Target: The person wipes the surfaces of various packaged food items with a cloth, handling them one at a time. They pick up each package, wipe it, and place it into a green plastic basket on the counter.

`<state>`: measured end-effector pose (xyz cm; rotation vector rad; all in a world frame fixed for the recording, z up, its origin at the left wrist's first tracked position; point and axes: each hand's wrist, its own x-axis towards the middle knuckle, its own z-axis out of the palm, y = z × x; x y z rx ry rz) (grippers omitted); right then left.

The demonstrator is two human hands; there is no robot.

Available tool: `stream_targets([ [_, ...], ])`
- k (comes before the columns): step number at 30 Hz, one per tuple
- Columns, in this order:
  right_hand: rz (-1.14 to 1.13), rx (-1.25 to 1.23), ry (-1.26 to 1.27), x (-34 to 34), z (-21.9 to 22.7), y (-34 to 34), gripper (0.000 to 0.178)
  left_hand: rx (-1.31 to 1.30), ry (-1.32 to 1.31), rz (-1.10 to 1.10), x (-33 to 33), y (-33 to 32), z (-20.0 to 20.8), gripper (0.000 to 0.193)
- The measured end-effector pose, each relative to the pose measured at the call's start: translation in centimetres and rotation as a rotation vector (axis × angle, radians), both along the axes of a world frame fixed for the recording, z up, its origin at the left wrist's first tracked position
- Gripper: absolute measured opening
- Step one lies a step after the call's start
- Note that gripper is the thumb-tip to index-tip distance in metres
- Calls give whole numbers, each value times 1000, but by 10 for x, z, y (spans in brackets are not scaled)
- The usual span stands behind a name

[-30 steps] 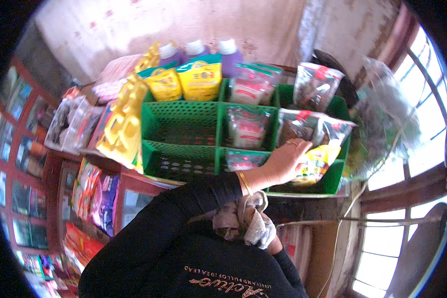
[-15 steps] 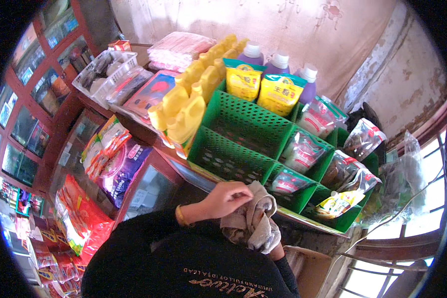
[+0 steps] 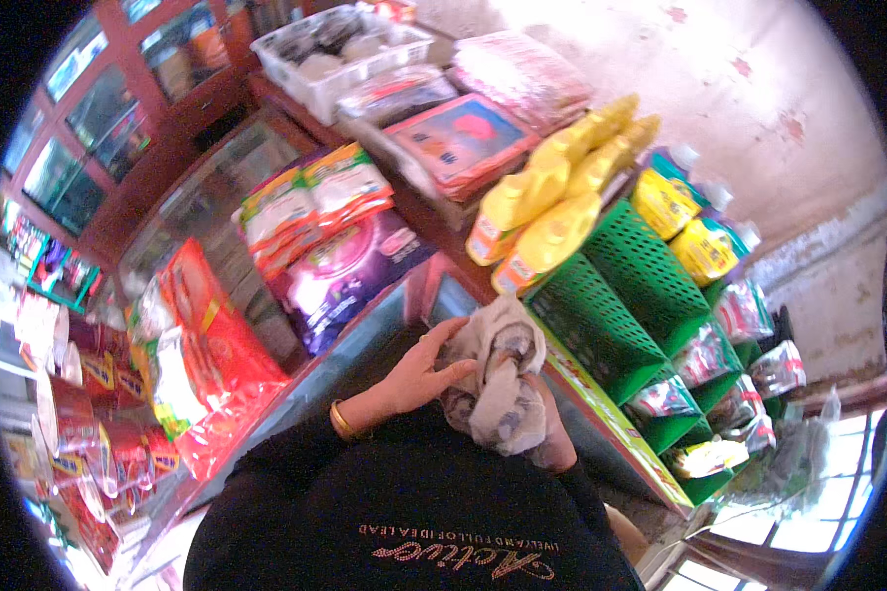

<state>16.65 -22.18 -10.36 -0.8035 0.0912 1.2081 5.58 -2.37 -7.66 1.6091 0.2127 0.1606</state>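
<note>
A crumpled grey-beige cloth (image 3: pixel 501 369) is bunched up in front of my dark top. My left hand (image 3: pixel 409 379), with a gold bangle at the wrist, grips its left side, the thumb lying on the front and the fingers at the upper edge. From the right, my right hand (image 3: pixel 559 426) holds the cloth; most of its fingers are hidden behind the folds. Beyond the cloth stand green perforated bins (image 3: pixel 601 313), the nearest things past my hands on that side. Ahead of the left hand runs the frame of a glass-topped counter (image 3: pixel 360 369).
Yellow jugs (image 3: pixel 547 197) stand left of the bins. Bagged goods (image 3: pixel 702 353) fill several compartments. Purple and orange packs (image 3: pixel 350 266) and red bags (image 3: pixel 217 340) lie on the left counter. Farther back are flat pink packs (image 3: pixel 463 138) and a white basket (image 3: pixel 340 84).
The view has swung left, so the bins now sit farther right. My left hand, curled above the cloth before, has come down onto its left side. The right hand still holds the cloth.
</note>
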Motion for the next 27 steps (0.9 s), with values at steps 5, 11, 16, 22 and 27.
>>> stream_targets([
  [5,281,-103,-464,-24,23,85,41,-185,-78,120,-46,31,-12,92],
  [11,441,78,-720,-30,43,141,51,-303,-153,292,-81,56,-8,76],
  [16,202,204,-1450,-4,78,198,62,-301,9,510,-74,47,-19,40],
  [22,214,449,-2081,-5,100,252,58,-297,161,399,-89,13,0,25],
  [27,550,356,-2399,-11,48,281,56,-72,147,565,-99,-7,-6,23],
])
